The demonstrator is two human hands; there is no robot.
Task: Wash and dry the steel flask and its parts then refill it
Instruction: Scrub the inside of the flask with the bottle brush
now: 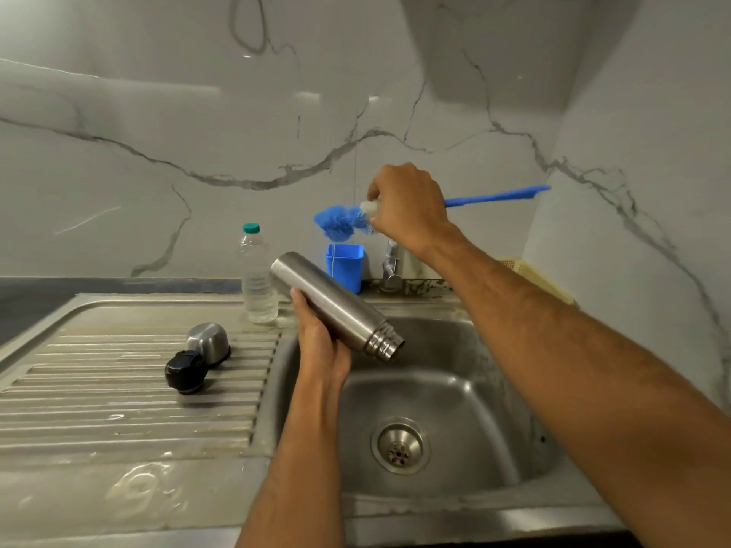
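My left hand (321, 338) grips the steel flask (336, 304) around its middle, tilted with the open threaded mouth pointing down and right over the sink basin (466, 393). My right hand (409, 205) is raised above the tap, closed on a blue bottle brush (340, 222) just behind its bristle head; the blue handle sticks out to the right. On the ribbed drainboard (118, 393) lie the flask's steel cup lid (208, 342) and, touching it, the black stopper (186, 371).
A clear plastic water bottle (258, 276) with a teal cap stands at the back of the drainboard. A blue holder (345, 267) and the steel tap (391, 268) sit behind the basin. A yellow basket (542, 280) is at the back right corner. Marble wall behind.
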